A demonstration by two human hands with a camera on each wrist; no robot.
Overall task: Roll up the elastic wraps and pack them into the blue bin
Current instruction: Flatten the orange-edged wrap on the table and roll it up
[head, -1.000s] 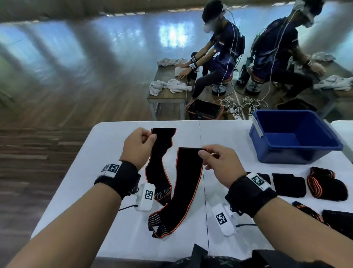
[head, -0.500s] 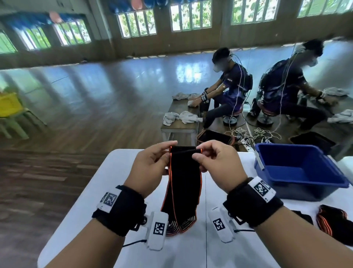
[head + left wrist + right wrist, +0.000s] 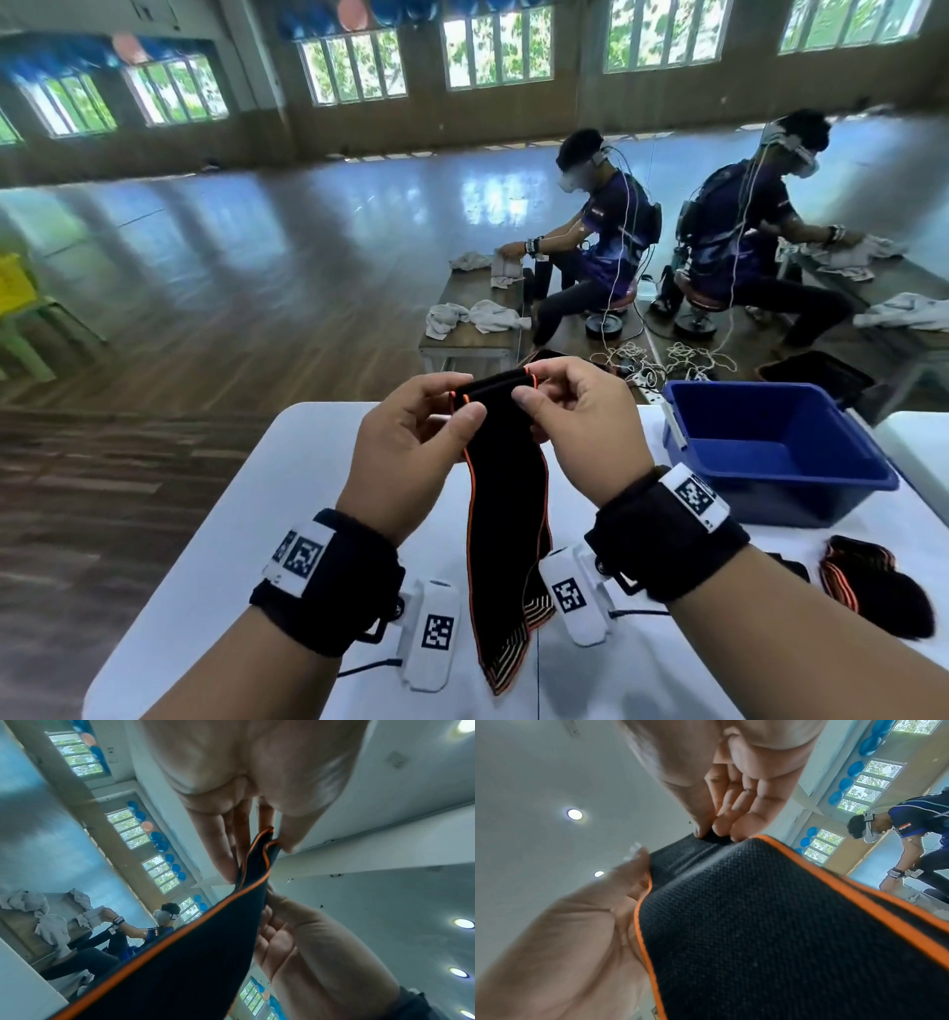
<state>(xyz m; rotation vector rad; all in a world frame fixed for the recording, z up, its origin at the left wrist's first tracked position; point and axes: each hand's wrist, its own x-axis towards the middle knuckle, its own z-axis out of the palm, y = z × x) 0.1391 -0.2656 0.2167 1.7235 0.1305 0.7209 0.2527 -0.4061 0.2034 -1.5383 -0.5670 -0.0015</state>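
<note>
On my left I see the left hand (image 3: 411, 452) raised above the white surface (image 3: 246, 539), its thumb and fingers pinching the left corner of the black elastic wrap (image 3: 506, 524) at its top end, where the orange-edged fabric is turned over into a first small fold. From the left wrist view the fingers (image 3: 218, 845) lie long against the cloth with the thumb closing on the orange trim, and the wrap (image 3: 180, 973) falls away below them. The strip hangs straight down between my two wrists, its striped lower end reaching toward the surface near me; I cannot tell whether it touches. On the other side, the right hand (image 3: 580, 426) pinches the right corner of the same folded top edge, and the right wrist view shows the fingertips (image 3: 721, 829) bunched together on the woven fabric (image 3: 770, 933) with the left hand (image 3: 564, 943) opposite. Further right, the blue bin (image 3: 862, 465) sits on the surface, well apart from the hands, and I see nothing inside it, though its near inner wall is hidden. Nearer me on the far right lies a rolled wrap (image 3: 873, 591) with orange stripes, and what looks like another dark piece (image 3: 788, 565) just beside it, mostly hidden by my forearm.
</note>
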